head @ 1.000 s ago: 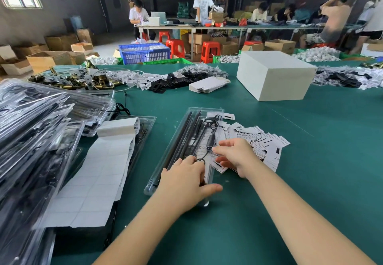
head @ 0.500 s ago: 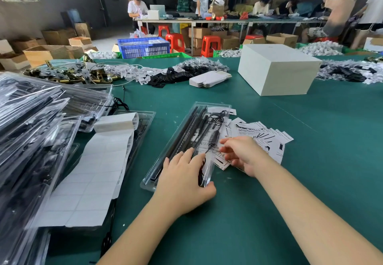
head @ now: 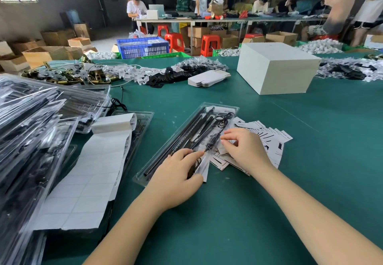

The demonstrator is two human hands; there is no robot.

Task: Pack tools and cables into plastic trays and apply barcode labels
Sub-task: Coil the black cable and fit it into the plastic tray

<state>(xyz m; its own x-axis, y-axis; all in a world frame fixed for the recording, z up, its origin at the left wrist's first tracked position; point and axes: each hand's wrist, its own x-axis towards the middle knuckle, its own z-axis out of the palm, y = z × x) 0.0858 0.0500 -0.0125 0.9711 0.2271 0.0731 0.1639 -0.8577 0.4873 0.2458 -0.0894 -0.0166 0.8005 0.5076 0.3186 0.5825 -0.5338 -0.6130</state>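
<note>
A clear plastic tray [head: 186,140] holding black rods and a coiled cable is being pressed onto the green table [head: 310,150] by the left hand [head: 176,173], fingers laid nearly straight and together over its near end. The right hand [head: 242,148] is curled, fingertips pinching a barcode label [head: 222,149] just beside the left fingertips. Loose labels [head: 269,138] are lying fanned beyond the right fingers.
</note>
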